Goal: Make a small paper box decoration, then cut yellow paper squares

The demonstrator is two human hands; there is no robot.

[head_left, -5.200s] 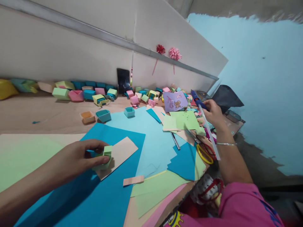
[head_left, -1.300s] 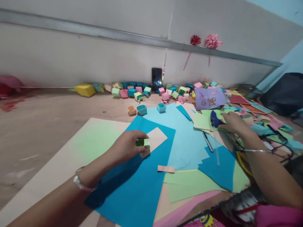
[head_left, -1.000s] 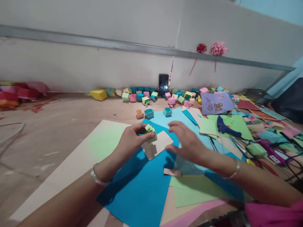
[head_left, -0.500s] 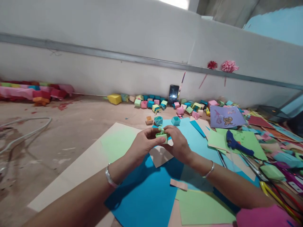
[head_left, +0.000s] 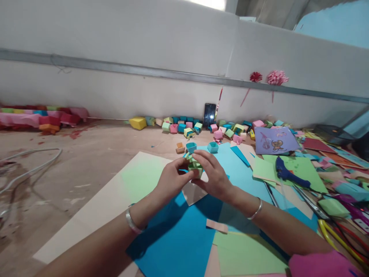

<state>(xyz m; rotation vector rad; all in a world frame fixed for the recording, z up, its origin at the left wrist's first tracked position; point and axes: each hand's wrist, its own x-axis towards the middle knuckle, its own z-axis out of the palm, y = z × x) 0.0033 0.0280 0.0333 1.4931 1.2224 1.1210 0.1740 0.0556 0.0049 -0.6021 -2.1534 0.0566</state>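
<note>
Between my two hands, over the sheets of paper, is a small light green paper box (head_left: 195,171). A pleated green paper strip (head_left: 190,157) pokes up from its top. My left hand (head_left: 173,175) pinches the box from the left, thumb along its front. On the other side my right hand (head_left: 215,173) has its fingers curled over the top and its thumb below, gripping the same box. Fingers hide much of the box and strip. Just beyond stand an orange paper box (head_left: 180,147) and two teal ones, a left one (head_left: 191,147) and a right one (head_left: 213,147).
Blue paper (head_left: 175,234) lies under my forearms. To the right are a blue glue gun (head_left: 290,173), scissors with yellow handles (head_left: 325,232) and a purple drawn card (head_left: 276,141). A phone (head_left: 209,114) leans on the wall among several small paper boxes. A white cable (head_left: 34,163) curls at left.
My right fingers have come further over the top of the green box, and the pleated strip is pressed lower. The box stays in both hands.
</note>
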